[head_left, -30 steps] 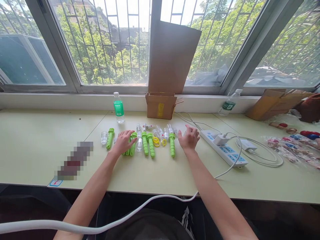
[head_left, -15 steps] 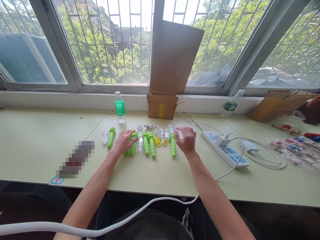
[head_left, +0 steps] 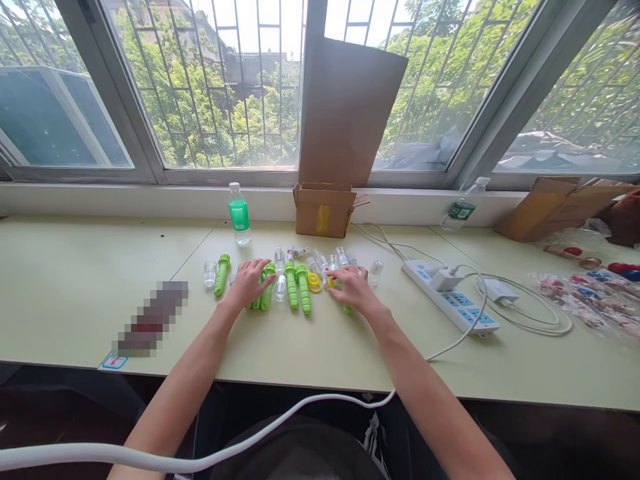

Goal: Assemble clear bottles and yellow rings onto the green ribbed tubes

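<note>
Left hand was over a bunch of green tubes, roughly midway between the near and far edges of the counter. Thumb and fingers were wide apart; couldn't tell if they touched the tubes.

Right hand was palm-down over a lone green tube, only its tip visible, pointing at the near edge. Fingers were part-spread, thumb apart; contact couldn't be told.

Between hands: two ribbed tubes side by side, yellow rings next to them, clear vials behind, toward the far edge. Clear cup lay just right of the right hand.

Green-labelled bottle and cardboard box stood near the far edge.
</note>
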`<state>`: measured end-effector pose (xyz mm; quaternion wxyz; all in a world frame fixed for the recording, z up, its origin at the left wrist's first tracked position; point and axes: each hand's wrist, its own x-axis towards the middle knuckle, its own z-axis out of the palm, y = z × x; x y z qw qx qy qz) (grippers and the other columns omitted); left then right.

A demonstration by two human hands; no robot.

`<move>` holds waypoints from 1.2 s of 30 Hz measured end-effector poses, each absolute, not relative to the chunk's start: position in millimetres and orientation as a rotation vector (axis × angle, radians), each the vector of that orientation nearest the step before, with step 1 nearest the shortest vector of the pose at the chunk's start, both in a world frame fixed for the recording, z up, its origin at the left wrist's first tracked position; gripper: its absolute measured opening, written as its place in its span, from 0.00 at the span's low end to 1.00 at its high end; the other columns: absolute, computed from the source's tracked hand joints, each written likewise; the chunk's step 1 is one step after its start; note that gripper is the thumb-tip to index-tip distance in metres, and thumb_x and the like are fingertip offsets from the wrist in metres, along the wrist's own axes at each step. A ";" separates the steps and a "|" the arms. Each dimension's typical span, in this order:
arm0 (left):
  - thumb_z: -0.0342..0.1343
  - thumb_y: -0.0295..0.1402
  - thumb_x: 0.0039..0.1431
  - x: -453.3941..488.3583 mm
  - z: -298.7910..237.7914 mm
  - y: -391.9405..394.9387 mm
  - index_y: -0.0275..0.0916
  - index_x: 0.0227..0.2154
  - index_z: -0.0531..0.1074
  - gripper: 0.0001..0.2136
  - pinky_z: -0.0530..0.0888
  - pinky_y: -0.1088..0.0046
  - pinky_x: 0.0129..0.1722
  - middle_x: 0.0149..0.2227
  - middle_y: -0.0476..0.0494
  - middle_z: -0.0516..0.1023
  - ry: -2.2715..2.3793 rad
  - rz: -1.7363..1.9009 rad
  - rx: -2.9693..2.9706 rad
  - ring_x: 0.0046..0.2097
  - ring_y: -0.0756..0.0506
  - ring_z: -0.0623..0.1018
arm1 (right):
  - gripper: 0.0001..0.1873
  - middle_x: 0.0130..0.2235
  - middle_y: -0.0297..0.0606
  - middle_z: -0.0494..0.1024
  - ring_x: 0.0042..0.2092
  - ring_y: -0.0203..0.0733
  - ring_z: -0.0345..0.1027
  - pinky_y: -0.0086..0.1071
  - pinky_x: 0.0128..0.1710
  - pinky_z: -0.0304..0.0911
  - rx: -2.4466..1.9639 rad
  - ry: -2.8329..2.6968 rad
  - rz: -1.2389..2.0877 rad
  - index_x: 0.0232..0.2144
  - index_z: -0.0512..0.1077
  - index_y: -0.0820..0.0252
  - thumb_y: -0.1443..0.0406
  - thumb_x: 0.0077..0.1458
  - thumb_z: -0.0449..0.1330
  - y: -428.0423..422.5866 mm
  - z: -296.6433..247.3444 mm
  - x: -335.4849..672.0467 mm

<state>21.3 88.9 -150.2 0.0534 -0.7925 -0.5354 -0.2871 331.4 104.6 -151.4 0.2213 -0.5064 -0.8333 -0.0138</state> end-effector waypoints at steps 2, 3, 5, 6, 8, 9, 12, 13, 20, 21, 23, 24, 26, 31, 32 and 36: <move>0.46 0.45 0.62 21.9 -149.6 88.5 0.43 0.52 0.64 0.19 0.65 0.60 0.53 0.51 0.41 0.70 -1.630 -0.868 -2.411 0.52 0.40 0.70 | 0.20 0.43 0.38 0.77 0.50 0.49 0.63 0.54 0.55 0.40 -1.416 -2.303 -0.035 0.48 0.69 0.51 0.61 0.51 0.58 105.5 -152.7 330.6; 0.45 0.45 0.62 22.2 -149.3 88.3 0.43 0.52 0.64 0.19 0.65 0.60 0.53 0.51 0.41 0.70 -1.631 -0.865 -2.413 0.52 0.40 0.70 | 0.20 0.42 0.38 0.77 0.50 0.50 0.63 0.54 0.55 0.41 -1.423 -2.305 -0.041 0.48 0.69 0.51 0.60 0.51 0.57 105.9 -153.3 330.3; 0.45 0.45 0.62 22.7 -148.7 87.7 0.44 0.52 0.64 0.19 0.65 0.60 0.53 0.51 0.41 0.70 -1.632 -0.861 -2.415 0.52 0.40 0.70 | 0.18 0.42 0.38 0.76 0.50 0.50 0.63 0.53 0.55 0.41 -1.435 -2.309 -0.074 0.46 0.71 0.52 0.60 0.51 0.57 106.6 -154.3 329.9; 0.45 0.45 0.62 22.9 -148.5 87.4 0.44 0.52 0.64 0.19 0.65 0.60 0.53 0.51 0.41 0.70 -1.630 -0.861 -2.416 0.52 0.40 0.70 | 0.16 0.41 0.38 0.76 0.50 0.49 0.63 0.53 0.55 0.41 -1.438 -2.310 -0.094 0.43 0.72 0.52 0.60 0.51 0.58 106.9 -154.7 329.7; 0.45 0.44 0.62 23.7 -147.9 86.5 0.43 0.52 0.63 0.19 0.65 0.60 0.53 0.51 0.41 0.70 -1.624 -0.859 -2.416 0.52 0.40 0.70 | 0.12 0.40 0.38 0.76 0.50 0.49 0.63 0.52 0.55 0.41 -1.431 -2.302 -0.126 0.39 0.73 0.53 0.60 0.50 0.58 107.4 -155.4 329.1; 0.46 0.44 0.62 24.4 -147.4 86.0 0.43 0.52 0.63 0.19 0.65 0.60 0.52 0.51 0.41 0.70 -1.619 -0.857 -2.416 0.52 0.40 0.69 | 0.11 0.40 0.38 0.76 0.49 0.49 0.63 0.52 0.55 0.41 -1.419 -2.291 -0.139 0.37 0.73 0.54 0.60 0.50 0.59 107.6 -155.6 328.7; 0.46 0.43 0.62 29.7 -145.3 84.7 0.43 0.53 0.63 0.19 0.65 0.59 0.53 0.52 0.41 0.69 -1.583 -0.855 -2.413 0.52 0.40 0.69 | 0.11 0.41 0.39 0.76 0.48 0.49 0.64 0.48 0.53 0.46 -1.346 -2.240 -0.174 0.37 0.73 0.55 0.61 0.50 0.60 108.4 -155.7 327.3; 0.46 0.43 0.62 32.7 -144.3 84.6 0.43 0.53 0.62 0.19 0.65 0.59 0.53 0.52 0.41 0.69 -1.562 -0.855 -2.412 0.53 0.40 0.69 | 0.11 0.41 0.40 0.77 0.48 0.49 0.65 0.46 0.52 0.48 -1.315 -2.221 -0.182 0.38 0.73 0.56 0.62 0.50 0.59 108.7 -155.6 326.6; 0.47 0.41 0.61 65.7 -136.5 87.6 0.43 0.51 0.64 0.17 0.61 0.55 0.58 0.52 0.40 0.69 -1.317 -0.759 -2.466 0.54 0.40 0.68 | 0.07 0.36 0.39 0.78 0.43 0.46 0.68 0.40 0.46 0.55 -1.174 -2.101 -0.148 0.34 0.74 0.57 0.68 0.54 0.56 108.2 -154.7 319.1; 0.48 0.41 0.61 70.2 -135.6 87.5 0.43 0.51 0.64 0.17 0.60 0.54 0.58 0.52 0.40 0.69 -1.284 -0.746 -2.476 0.54 0.40 0.68 | 0.07 0.35 0.39 0.78 0.42 0.46 0.68 0.40 0.46 0.55 -1.165 -2.086 -0.121 0.33 0.74 0.57 0.68 0.54 0.56 107.8 -154.7 317.8; 0.50 0.41 0.60 77.6 -133.5 86.3 0.43 0.51 0.64 0.18 0.59 0.53 0.58 0.52 0.40 0.69 -1.226 -0.724 -2.501 0.53 0.39 0.68 | 0.07 0.34 0.38 0.79 0.42 0.45 0.69 0.40 0.46 0.57 -1.148 -2.030 -0.036 0.34 0.74 0.57 0.68 0.54 0.56 106.6 -154.6 314.8; 0.51 0.41 0.59 80.7 -132.5 85.4 0.43 0.51 0.64 0.18 0.59 0.53 0.58 0.52 0.40 0.68 -1.197 -0.710 -2.520 0.53 0.39 0.68 | 0.08 0.34 0.37 0.79 0.42 0.45 0.69 0.40 0.47 0.58 -1.139 -1.989 0.026 0.36 0.73 0.57 0.68 0.54 0.56 105.8 -154.5 313.1; 0.53 0.41 0.58 86.0 -130.6 83.4 0.42 0.52 0.63 0.20 0.60 0.53 0.58 0.52 0.39 0.68 -1.143 -0.686 -2.554 0.54 0.39 0.68 | 0.13 0.33 0.37 0.79 0.42 0.44 0.70 0.40 0.46 0.60 -1.126 -1.897 0.183 0.43 0.72 0.57 0.66 0.53 0.58 103.9 -154.4 309.2; 0.55 0.42 0.56 97.0 -129.1 82.5 0.43 0.54 0.61 0.23 0.59 0.53 0.58 0.52 0.39 0.67 -1.071 -0.684 -2.613 0.54 0.39 0.68 | 0.27 0.31 0.34 0.78 0.38 0.43 0.74 0.40 0.45 0.65 -1.091 -1.807 0.585 0.52 0.66 0.56 0.62 0.49 0.63 97.3 -152.9 299.6; 0.55 0.42 0.56 98.9 -129.5 83.0 0.43 0.54 0.60 0.23 0.59 0.53 0.58 0.52 0.39 0.68 -1.064 -0.697 -2.623 0.53 0.39 0.68 | 0.28 0.32 0.35 0.79 0.39 0.43 0.74 0.41 0.45 0.65 -1.076 -1.803 0.654 0.53 0.65 0.56 0.62 0.48 0.64 96.0 -152.2 298.2; 0.54 0.40 0.57 103.1 -132.9 83.7 0.43 0.53 0.61 0.22 0.61 0.55 0.57 0.51 0.40 0.68 -1.028 -0.748 -2.657 0.52 0.40 0.69 | 0.34 0.33 0.36 0.79 0.41 0.45 0.74 0.42 0.45 0.67 -1.000 -1.769 0.873 0.56 0.62 0.56 0.60 0.47 0.65 91.6 -148.0 295.4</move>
